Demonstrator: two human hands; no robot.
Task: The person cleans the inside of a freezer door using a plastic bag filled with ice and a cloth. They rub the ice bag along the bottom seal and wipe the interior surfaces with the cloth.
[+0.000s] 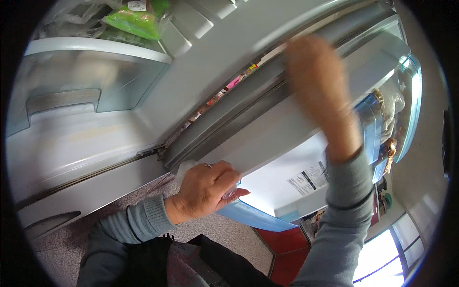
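Observation:
My left hand [206, 190] is closed around a crumpled piece of clear plastic [184, 168], possibly a bag. It sits beside the lower blue door bin [258, 217] of an opened refrigerator. My right hand [315, 71] is raised in front of the door's grey gasket [247, 95] and blurred by motion. Its fingers look curled, but whether they hold anything is hidden. The white inner door panel [258, 143] lies between both hands and bears a printed label [308, 179].
A clear crisper drawer [118, 79] is at the left, below a green plastic packet [134, 21]. An upper door bin [412, 107] holds a blue container [369, 122] and bagged items. Red cabinet fronts [279, 240] stand beyond the speckled floor [229, 233].

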